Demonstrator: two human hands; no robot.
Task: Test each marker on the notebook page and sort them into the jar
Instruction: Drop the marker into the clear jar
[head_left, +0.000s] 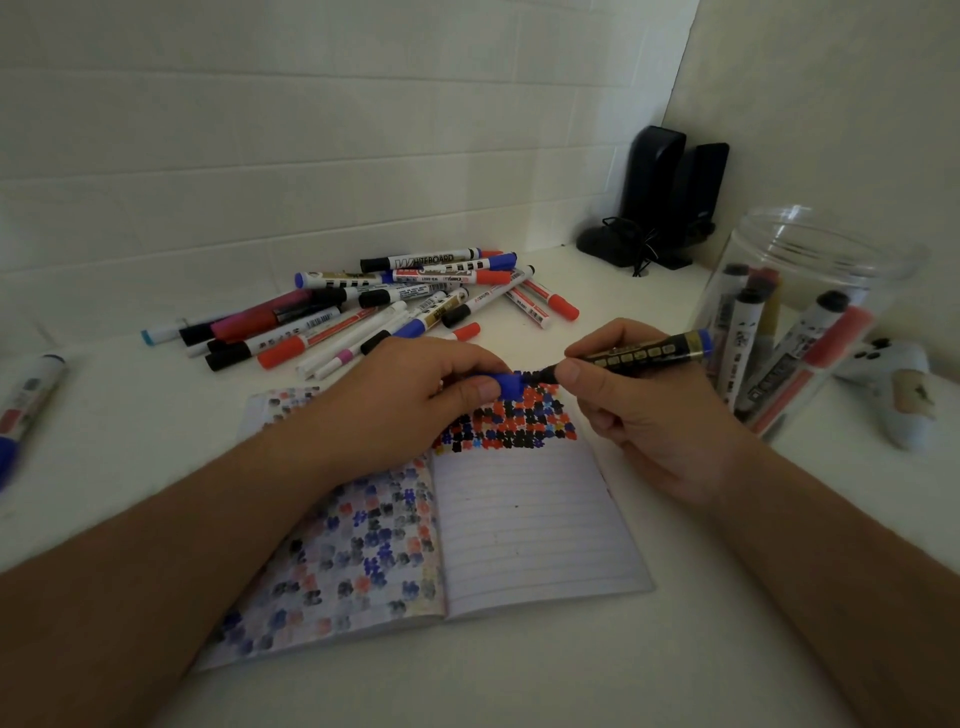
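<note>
While the left hand (415, 395) pinched a small blue plastic cap (506, 384), the right hand (639, 410) gripped a black-and-gold barrelled marker (644, 353) – its dark tip level with the cap and just apart from it, above the blotched top of the open lined notebook (535, 519). Capping or uncapping, I could not tell. About 20 untested markers (395, 306) lay heaped toward the white table's (571, 675) far edge; the clear plastic jar (795, 317) stood near its right edge. Next, likely, cap met tip squarely.
</note>
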